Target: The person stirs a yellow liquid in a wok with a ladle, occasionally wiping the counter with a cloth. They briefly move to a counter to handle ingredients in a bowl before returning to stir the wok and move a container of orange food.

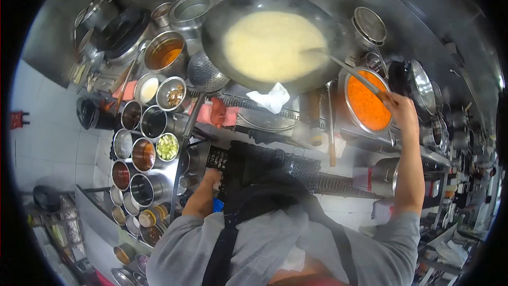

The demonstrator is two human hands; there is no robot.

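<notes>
My right hand (pixel 402 110) is closed around the handle of a long ladle (pixel 353 70). The ladle's head is sunk in pale yellow, steaming liquid (pixel 264 47) inside a large black wok (pixel 214 42). Below the ladle handle stands a steel pot of bright orange sauce (pixel 368 103). My left hand (pixel 212 176) hangs low beside my dark apron (pixel 248 175), apart from the wok; its fingers are too small and partly hidden to read. A white cloth (pixel 271 98) lies at the wok's near rim.
Left of the wok are a perforated skimmer (pixel 207 70), a pot of amber liquid (pixel 165 53) and a bowl of brown pieces (pixel 172 94). Several steel containers, one with chopped green vegetables (pixel 167 146), fill the left rack. A strainer (pixel 370 25) and pans (pixel 420 87) stand right.
</notes>
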